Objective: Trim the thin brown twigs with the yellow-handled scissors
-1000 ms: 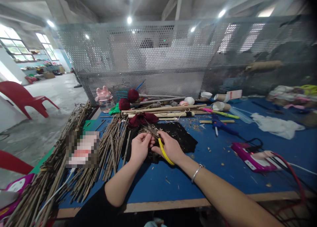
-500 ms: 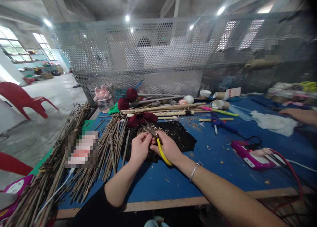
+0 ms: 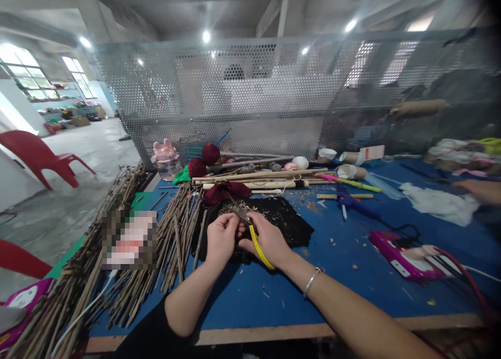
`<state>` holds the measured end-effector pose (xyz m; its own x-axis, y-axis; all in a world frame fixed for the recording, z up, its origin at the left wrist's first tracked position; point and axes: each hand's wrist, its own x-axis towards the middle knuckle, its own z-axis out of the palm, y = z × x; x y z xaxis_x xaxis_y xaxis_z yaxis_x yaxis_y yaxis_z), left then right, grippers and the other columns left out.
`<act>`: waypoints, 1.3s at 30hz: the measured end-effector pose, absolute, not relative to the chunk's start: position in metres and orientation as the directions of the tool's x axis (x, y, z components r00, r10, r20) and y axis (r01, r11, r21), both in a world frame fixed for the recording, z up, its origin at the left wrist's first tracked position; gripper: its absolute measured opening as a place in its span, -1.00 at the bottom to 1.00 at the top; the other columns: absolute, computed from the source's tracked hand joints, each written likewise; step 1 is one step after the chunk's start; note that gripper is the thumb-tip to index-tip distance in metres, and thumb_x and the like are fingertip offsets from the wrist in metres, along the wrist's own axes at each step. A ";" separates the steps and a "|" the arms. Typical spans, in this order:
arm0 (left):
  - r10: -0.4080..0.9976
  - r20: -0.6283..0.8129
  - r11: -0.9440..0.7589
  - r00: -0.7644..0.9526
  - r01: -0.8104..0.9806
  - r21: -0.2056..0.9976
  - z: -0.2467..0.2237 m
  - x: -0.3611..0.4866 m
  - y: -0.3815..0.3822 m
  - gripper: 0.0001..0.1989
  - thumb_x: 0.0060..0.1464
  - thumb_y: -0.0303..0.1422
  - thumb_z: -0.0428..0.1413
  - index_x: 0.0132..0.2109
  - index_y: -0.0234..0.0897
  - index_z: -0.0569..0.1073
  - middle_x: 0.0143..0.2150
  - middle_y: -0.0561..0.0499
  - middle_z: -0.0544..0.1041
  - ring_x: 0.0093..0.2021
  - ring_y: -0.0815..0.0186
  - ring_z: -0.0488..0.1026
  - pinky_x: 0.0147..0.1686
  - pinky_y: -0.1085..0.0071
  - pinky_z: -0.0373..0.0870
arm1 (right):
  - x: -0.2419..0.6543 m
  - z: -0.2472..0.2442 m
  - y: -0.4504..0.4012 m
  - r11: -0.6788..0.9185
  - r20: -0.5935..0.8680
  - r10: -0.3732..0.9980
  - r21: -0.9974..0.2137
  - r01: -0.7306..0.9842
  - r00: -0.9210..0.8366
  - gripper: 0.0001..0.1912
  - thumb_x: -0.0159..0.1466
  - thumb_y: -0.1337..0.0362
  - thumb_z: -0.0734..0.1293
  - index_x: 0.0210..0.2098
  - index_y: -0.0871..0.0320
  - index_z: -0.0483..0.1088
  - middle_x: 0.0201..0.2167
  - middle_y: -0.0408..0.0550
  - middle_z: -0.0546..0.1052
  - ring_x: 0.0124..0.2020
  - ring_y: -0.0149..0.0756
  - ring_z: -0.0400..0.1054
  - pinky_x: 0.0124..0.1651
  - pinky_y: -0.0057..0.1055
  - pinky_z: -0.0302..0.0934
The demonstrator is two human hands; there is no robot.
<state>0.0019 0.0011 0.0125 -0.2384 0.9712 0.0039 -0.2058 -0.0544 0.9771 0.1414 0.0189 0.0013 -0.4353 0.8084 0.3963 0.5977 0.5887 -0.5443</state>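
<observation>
Head view: thin, rough brown wooden sticks (image 3: 178, 247) fan out near the blue tabletop's (image 3: 329, 291) left edge. Beside them, the left hand (image 3: 222, 237) pinches narrowly, its contents hidden, over limp black cloth (image 3: 293, 223) strewn with curly pale shavings (image 3: 255, 208). Back from the front edge's middle, the right hand (image 3: 272, 242) grasps yellow-handled metal scissors (image 3: 254, 239); slipping this close, they could nick the left hand.

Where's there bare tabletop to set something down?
Between the right hand, with its yellow-handled scissors, and the purple box: blue tabletop with only small scraps. Crowded: the left, under sticks, and the back, under pale rods.
</observation>
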 end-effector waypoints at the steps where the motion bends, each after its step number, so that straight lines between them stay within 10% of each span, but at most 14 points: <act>1: 0.972 0.018 -0.066 -0.235 -0.195 0.979 0.012 0.002 0.001 -0.78 -0.09 -0.25 0.14 -0.37 -0.36 0.47 -0.52 0.02 0.50 -0.53 0.41 0.41 -0.51 0.52 0.36 | 0.141 0.001 0.019 0.593 0.393 0.805 -0.545 0.592 -0.444 -0.42 0.09 0.02 0.33 0.01 0.16 0.17 -0.08 0.09 0.37 -0.07 -0.12 0.30 -0.09 -0.26 0.20; 20: 0.969 0.121 -0.088 -0.214 0.161 0.983 0.006 -0.005 0.003 -0.77 -0.02 -0.25 0.07 -0.38 -0.33 0.51 -0.53 0.00 0.49 -0.55 0.37 0.38 -0.51 0.49 0.30 | 0.149 0.002 0.027 0.574 0.416 0.817 -0.529 0.625 -0.398 -0.57 0.12 0.02 0.29 -0.13 0.17 0.28 -0.44 -0.07 0.43 -0.50 -0.34 0.26 -0.41 -0.47 0.13; 30: 0.909 0.416 -0.286 -0.041 0.664 0.691 0.022 -0.020 -0.009 -0.68 -0.05 -0.41 0.10 -0.09 -0.28 0.48 -0.24 -0.12 0.52 -0.24 0.21 0.43 -0.14 0.33 0.28 | 0.181 -0.004 0.061 0.467 0.550 0.828 -0.565 0.680 -0.112 -0.47 0.15 -0.08 0.20 -0.11 0.25 0.31 -0.51 -0.06 0.41 -0.55 -0.33 0.22 -0.41 -0.43 0.14; 39: 0.936 0.059 0.324 -0.347 0.914 0.243 0.033 -0.106 -0.039 -0.68 0.00 -0.29 0.05 -0.12 -0.36 0.47 -0.21 -0.27 0.53 -0.16 0.07 0.46 -0.19 0.31 0.30 | 0.177 -0.010 0.061 0.481 0.567 0.815 -0.548 0.685 -0.119 -0.53 0.17 -0.02 0.20 -0.12 0.24 0.32 -0.56 -0.11 0.37 -0.58 -0.37 0.20 -0.44 -0.46 0.14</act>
<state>-0.1063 -0.0392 0.0326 -0.3471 0.9360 0.0590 0.9144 0.3238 0.2429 0.1770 0.0610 -0.0097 -0.1186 0.8151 0.5670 0.6849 0.4806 -0.5476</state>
